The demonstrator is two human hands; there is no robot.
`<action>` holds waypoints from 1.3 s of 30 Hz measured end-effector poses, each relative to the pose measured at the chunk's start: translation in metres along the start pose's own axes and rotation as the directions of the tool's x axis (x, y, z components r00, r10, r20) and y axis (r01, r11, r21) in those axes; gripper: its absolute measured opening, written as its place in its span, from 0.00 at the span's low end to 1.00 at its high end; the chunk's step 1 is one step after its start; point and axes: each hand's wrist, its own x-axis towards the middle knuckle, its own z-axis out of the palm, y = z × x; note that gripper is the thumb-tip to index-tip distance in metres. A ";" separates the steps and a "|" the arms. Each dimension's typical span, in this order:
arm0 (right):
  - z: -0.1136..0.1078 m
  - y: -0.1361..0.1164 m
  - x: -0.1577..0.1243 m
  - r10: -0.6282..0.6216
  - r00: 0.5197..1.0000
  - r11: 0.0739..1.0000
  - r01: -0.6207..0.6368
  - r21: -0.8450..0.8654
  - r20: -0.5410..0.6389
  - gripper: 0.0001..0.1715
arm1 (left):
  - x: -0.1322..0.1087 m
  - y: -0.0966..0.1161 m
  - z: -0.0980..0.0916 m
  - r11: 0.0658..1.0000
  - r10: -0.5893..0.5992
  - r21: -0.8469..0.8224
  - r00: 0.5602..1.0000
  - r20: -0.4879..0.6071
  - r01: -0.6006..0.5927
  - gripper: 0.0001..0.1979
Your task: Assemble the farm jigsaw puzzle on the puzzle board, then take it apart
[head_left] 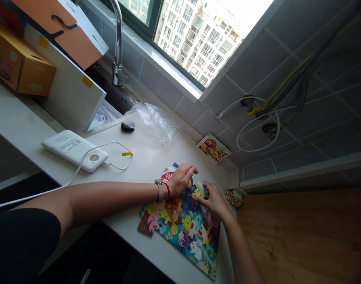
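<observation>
A colourful jigsaw puzzle (195,238) with animals and plants lies on the white counter, with several loose-looking pieces on top of it. My left hand (180,180), wearing a watch and a red cord at the wrist, rests on the puzzle's upper part beside a red barn picture (167,176). Its fingers are stretched out, and their undersides are hidden. My right hand (214,200) is at the puzzle's right edge, thumb and fingers spread apart around a yellow patch (198,192) of the picture. Whether it touches a piece there is unclear.
A picture card (213,148) leans against the tiled wall. More puzzle pieces (234,197) lie at the counter's right end. To the left are a white power bank (75,150) with a cable, a black mouse-like object (127,126), clear plastic wrap (153,120), boxes (35,75) and a sink.
</observation>
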 end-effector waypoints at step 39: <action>0.003 -0.028 -0.018 0.224 0.960 0.973 -0.229 0.012 0.171 0.25 | -0.001 -0.001 0.000 0.989 -0.042 -0.133 0.992 0.122 0.058 0.14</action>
